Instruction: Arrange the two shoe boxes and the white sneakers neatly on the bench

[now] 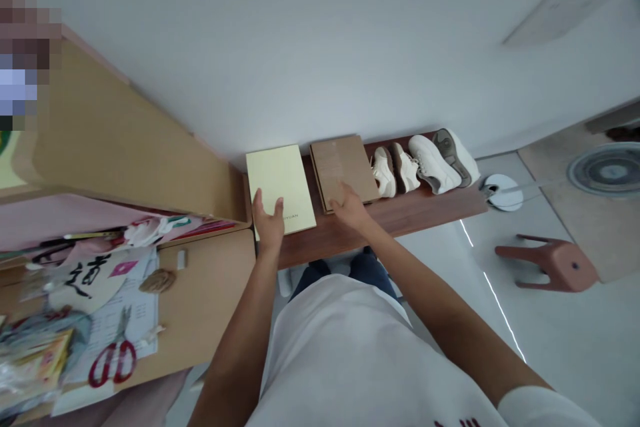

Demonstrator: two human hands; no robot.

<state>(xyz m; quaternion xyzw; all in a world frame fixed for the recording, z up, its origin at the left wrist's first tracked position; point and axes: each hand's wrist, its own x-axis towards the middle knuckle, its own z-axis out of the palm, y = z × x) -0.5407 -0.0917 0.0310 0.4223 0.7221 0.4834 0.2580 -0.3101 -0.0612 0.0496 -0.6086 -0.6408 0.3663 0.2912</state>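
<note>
A pale yellow box (pixel 280 177) with small printed lettering lies on a dark reddish-brown wooden board (pixel 420 208) against the wall. Over its near edge rests my left hand (pixel 270 225), thumb and fingers spread apart. Beside it is a brown cardboard box (pixel 345 160) with clear tape across its top. My right hand (pixel 349 207) is at that box's front edge, thumb and fingers apart. To the right of the cardboard box stand a pair of cream shoes (pixel 384 172) and a pair of white shoes (pixel 435 163), side by side on the board.
At the left, a cardboard-coloured desk (pixel 210 293) holds red-handled scissors (pixel 114 360), papers and plastic bags. A tall brown panel (pixel 125 133) rises behind it. On the floor to the right are a reddish plastic stool (pixel 555 263) and a fan (pixel 607 170).
</note>
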